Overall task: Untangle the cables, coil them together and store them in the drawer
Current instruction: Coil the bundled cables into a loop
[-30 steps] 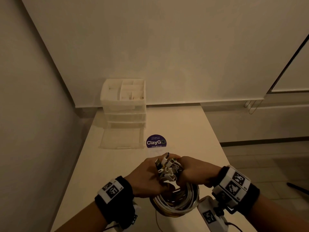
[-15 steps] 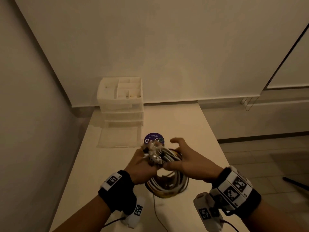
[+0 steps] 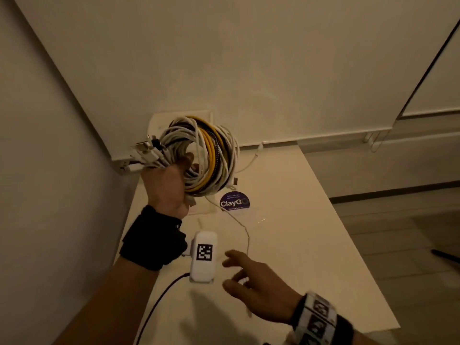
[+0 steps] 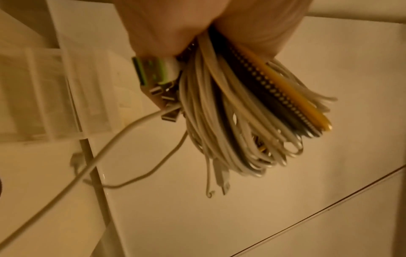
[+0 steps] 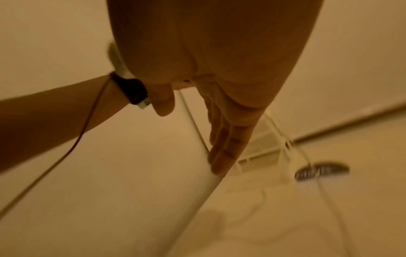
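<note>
My left hand [image 3: 171, 178] grips a coil of white, yellow and black cables [image 3: 209, 155], raised above the table in front of the plastic drawer unit [image 3: 159, 118], which the coil mostly hides. Several plugs stick out to the left of my fist. In the left wrist view the cable coil [image 4: 248, 111] hangs from my left hand [image 4: 197, 26], with the drawer unit [image 4: 44, 93] at left. One loose white cable end [image 3: 245, 235] trails down onto the table. My right hand [image 3: 251, 282] hovers low over the table with fingers spread, holding nothing; in the right wrist view the right hand [image 5: 219, 121] has straight fingers.
A round purple "ClayGo" sticker [image 3: 234, 201] lies on the white table [image 3: 311, 245] below the coil. A wall runs along the table's left side and back. The table's right edge drops to a tiled floor [image 3: 410, 257].
My left hand has lifted the coil up and away toward the drawer unit. My right hand has let go of the coil and dropped back toward me, fingers spread.
</note>
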The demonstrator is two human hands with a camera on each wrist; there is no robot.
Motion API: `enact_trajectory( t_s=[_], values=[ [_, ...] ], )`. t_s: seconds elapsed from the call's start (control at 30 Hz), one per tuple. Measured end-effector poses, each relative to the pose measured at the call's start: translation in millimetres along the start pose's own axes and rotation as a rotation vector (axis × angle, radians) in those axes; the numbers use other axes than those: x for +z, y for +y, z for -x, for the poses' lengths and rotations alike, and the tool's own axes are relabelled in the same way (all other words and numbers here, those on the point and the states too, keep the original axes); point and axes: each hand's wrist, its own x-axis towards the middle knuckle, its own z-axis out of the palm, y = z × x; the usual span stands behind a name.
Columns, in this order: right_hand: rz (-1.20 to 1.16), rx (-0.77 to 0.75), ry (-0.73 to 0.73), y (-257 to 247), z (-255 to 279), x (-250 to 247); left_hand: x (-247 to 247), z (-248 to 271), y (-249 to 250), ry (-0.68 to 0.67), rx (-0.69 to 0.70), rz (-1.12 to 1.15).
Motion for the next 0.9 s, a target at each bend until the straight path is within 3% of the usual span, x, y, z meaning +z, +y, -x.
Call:
enact_trajectory(
  t_s=[0.1, 0.23, 0.33, 0.47, 0.63, 0.7, 0.83, 0.9],
  values=[
    [-0.422, 0.049, 0.021, -10.0, -25.1, 12.0, 2.9, 10.3, 4.7, -0.021, -0.147, 0.097],
    [-1.295, -0.009, 0.297, -29.3, -38.8, -15.1, -16.1, 24.0, -8.3, -0.053, -0.302, 0.137],
    [-1.573, -0.055, 0.285, -47.4, -35.0, -42.0, -33.6, 30.5, -21.8, -0.029, -0.429, 0.135],
    [-1.41, -0.086, 0.466, -64.6, -34.1, -50.4, -48.3, 36.1, -35.3, 0.072, -0.436, 0.11],
    [-0.798, 0.008, 0.634, -68.7, -44.6, -45.8, -55.3, 53.4, -50.3, 0.035, -0.53, 0.084],
    [-0.609, 0.062, 0.545, -66.1, -46.5, -53.8, -56.8, 62.2, -56.0, -0.032, -0.507, 0.012],
    [-0.529, 0.135, 0.25, -57.6, -33.5, -68.5, -65.9, 67.9, -58.9, -0.119, -0.369, -0.053],
    [-0.386, 0.122, 0.235, -56.5, -26.0, -66.7, -71.9, 68.0, -54.4, -0.239, -0.349, -0.227]
  ],
)
